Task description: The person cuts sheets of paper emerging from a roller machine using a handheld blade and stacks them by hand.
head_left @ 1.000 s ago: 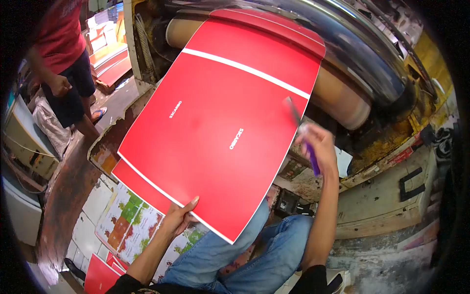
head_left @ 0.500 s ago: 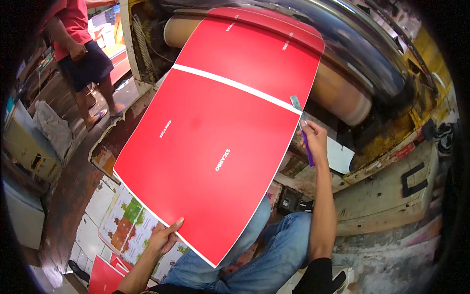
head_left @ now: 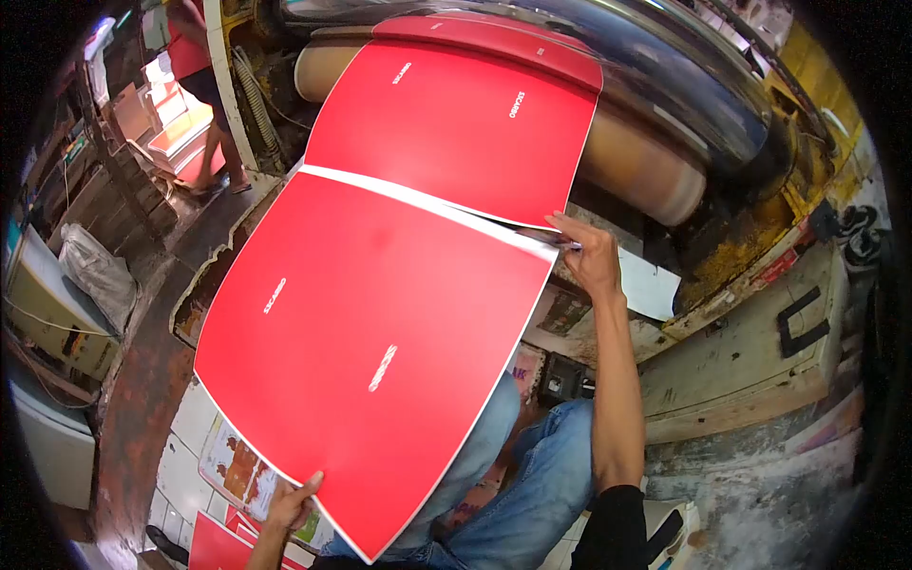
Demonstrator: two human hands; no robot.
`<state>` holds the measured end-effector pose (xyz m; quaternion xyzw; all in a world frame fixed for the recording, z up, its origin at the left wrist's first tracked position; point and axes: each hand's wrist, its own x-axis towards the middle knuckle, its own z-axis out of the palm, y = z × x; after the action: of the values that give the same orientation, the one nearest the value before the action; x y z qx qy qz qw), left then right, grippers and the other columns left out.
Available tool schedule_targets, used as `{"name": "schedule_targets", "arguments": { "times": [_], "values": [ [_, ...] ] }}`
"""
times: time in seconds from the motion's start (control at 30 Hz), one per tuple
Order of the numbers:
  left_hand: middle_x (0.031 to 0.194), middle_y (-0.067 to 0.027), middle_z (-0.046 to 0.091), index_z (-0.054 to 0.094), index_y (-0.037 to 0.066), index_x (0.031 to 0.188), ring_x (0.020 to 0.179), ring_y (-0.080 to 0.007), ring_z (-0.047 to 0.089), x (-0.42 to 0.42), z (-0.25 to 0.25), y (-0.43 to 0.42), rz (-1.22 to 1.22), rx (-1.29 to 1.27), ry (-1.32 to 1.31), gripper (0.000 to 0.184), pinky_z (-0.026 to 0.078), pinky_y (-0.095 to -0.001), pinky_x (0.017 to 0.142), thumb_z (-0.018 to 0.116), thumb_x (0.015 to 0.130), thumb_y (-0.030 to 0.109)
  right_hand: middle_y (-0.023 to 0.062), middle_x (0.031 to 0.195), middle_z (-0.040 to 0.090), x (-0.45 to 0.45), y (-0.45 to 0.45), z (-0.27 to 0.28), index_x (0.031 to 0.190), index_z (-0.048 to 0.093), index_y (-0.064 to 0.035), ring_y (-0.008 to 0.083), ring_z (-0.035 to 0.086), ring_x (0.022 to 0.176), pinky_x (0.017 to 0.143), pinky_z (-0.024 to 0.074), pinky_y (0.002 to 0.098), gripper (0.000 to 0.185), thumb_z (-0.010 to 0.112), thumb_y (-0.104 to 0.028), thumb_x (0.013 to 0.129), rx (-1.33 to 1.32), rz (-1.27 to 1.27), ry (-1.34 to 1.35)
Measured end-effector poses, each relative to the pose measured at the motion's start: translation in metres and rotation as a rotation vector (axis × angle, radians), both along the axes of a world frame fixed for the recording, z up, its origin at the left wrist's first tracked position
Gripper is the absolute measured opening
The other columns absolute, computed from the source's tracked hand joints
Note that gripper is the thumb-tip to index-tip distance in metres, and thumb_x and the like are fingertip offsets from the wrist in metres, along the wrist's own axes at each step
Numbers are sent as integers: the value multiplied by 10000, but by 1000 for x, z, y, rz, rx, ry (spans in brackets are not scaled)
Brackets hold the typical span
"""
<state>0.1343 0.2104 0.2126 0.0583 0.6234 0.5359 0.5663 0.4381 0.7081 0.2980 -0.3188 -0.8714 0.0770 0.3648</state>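
My left hand (head_left: 293, 503) pinches the lower edge of a large red printed sheet (head_left: 332, 285), thumb on top and fingers underneath. A second red sheet (head_left: 456, 123) stretches from the chrome roller (head_left: 684, 85) towards me. Between the two sheets, a white strip (head_left: 408, 195) has parted into a gap at its right end. My right hand (head_left: 594, 256) is closed at that end, fingertips by the corner of the upper sheet. It holds a cutter knife (head_left: 571, 246), mostly hidden now; the earlier view shows its flat blade and purple handle.
A brown roller (head_left: 651, 176) lies below the chrome one. White paper (head_left: 649, 285) rests right of my hand, near a wooden board (head_left: 741, 370). More red sheets (head_left: 218, 543) lie at lower left. Another person (head_left: 195, 66) stands at upper left, by stacked papers (head_left: 180, 123).
The sheets have moved down and left, and the white strip has split open at its right end. My left hand has followed. My right hand has come in against the sheets, hiding most of the knife.
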Motion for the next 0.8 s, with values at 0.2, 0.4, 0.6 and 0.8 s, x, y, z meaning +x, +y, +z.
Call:
{"name": "schedule_targets", "arguments": {
  "times": [0.2,0.4,0.6,0.8],
  "values": [
    [1309,-91,517,300,70,1427,1181,-229,525,-71,-49,-75,64,58,125,642,449,-383,1005,635,880,41,145,1023,686,-9,1,-22,1037,707,-95,345,664,895,835,534,408,352,581,-38,713,-91,40,-72],
    [1345,-115,476,339,83,1411,1188,-242,513,-92,-124,-34,205,53,220,677,497,-410,958,685,834,1,200,942,674,-17,-47,-12,1000,714,-70,359,660,864,836,535,431,399,599,-20,621,-184,-239,-202],
    [1225,-176,561,458,-45,1268,1047,-254,600,-77,-176,71,222,11,-14,469,515,-420,952,682,873,74,236,809,670,-8,-80,-9,843,732,-50,390,668,805,758,542,468,195,659,-68,662,-125,-149,-41],
    [1294,-244,488,302,-68,1357,1121,-320,548,-76,-217,117,174,118,605,784,475,-480,975,777,805,221,231,751,657,-12,-95,6,774,709,-24,386,666,764,714,541,462,181,622,-36,615,-153,-138,-208]
  ]
}}
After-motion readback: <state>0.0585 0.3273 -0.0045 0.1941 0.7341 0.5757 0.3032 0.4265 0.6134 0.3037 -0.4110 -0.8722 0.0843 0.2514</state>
